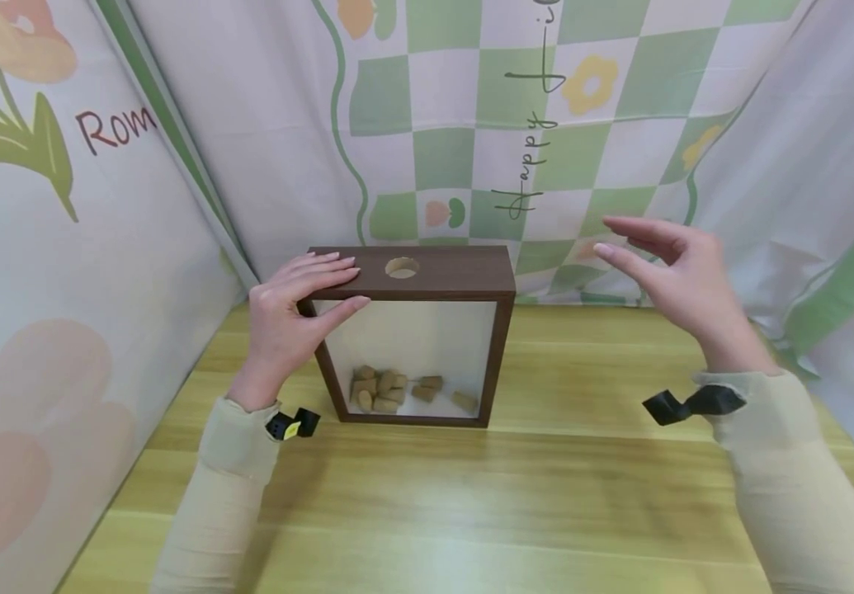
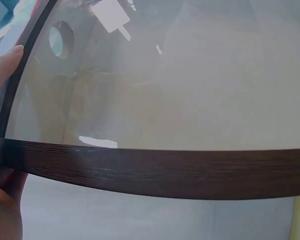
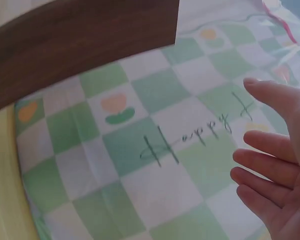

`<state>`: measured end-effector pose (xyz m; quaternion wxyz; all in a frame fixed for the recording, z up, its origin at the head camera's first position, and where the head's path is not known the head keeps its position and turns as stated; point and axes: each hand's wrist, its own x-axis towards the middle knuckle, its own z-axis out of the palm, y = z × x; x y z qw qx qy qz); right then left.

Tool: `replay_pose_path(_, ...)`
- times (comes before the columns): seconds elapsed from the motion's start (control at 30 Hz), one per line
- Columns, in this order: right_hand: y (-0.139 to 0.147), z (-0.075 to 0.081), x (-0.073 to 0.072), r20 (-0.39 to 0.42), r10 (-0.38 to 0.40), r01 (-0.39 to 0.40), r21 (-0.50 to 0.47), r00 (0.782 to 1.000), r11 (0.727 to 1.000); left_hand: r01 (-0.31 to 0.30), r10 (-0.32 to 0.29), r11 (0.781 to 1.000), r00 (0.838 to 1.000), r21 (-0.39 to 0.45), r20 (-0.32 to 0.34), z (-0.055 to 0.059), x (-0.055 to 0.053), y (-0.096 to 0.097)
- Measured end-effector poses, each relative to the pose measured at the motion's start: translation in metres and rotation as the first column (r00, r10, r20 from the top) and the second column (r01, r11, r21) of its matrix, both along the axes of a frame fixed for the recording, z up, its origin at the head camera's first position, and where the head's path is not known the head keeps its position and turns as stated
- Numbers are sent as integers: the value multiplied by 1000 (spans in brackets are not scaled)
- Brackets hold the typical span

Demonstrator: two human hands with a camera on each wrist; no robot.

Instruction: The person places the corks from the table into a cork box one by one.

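A dark brown wooden display box [image 1: 427, 421] with a clear front stands upright on the table, a round hole [image 1: 402, 267] in its top. Several small tan corks [image 1: 376, 392] lie at its bottom, most of them towards the left. My left hand [image 1: 296, 305] grips the box's top left corner, fingers laid over the top and thumb over the front edge. The left wrist view shows that thumb [image 2: 7, 67] at the frame. Off to the right of the box, raised above the table, my right hand [image 1: 682, 276] holds nothing; its fingers are extended and the thumb stands apart.
The box stands on a wood-grain table [image 1: 427, 511]. Behind it hangs a green and white checked curtain [image 1: 441, 91] with printed writing. A flower-print curtain [image 1: 40, 272] borders the left side, and pale cloth [image 1: 835, 165] hangs on the right.
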<state>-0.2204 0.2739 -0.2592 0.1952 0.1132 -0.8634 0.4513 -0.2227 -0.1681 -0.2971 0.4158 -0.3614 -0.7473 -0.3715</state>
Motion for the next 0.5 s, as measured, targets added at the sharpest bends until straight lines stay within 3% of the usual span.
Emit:
replay_pose_path(0.17,19,-9,-1,40,-64,62,57,997,996,-7,6,999,1000,-32,-4,0,1,-1)
replay_pose_path(0.27,29,-15,-4,60,-96,84,177,994,981,3,-3,1000,999,-16,-41,0,2,-3)
replay_pose_path(0.33,36,-20,-7,52,-94,74,295,994,952,1,1,1000,997,23,-76,2,2,-6)
replay_pose_path(0.43,47,-31,-13,-5,-65,59,463,998,884,-35,43,997,993,75,-110,6,3,-18)
replay_pose_path(0.5,53,-39,-17,-47,-57,73,550,997,832,-82,88,994,991,68,-99,8,3,-32)
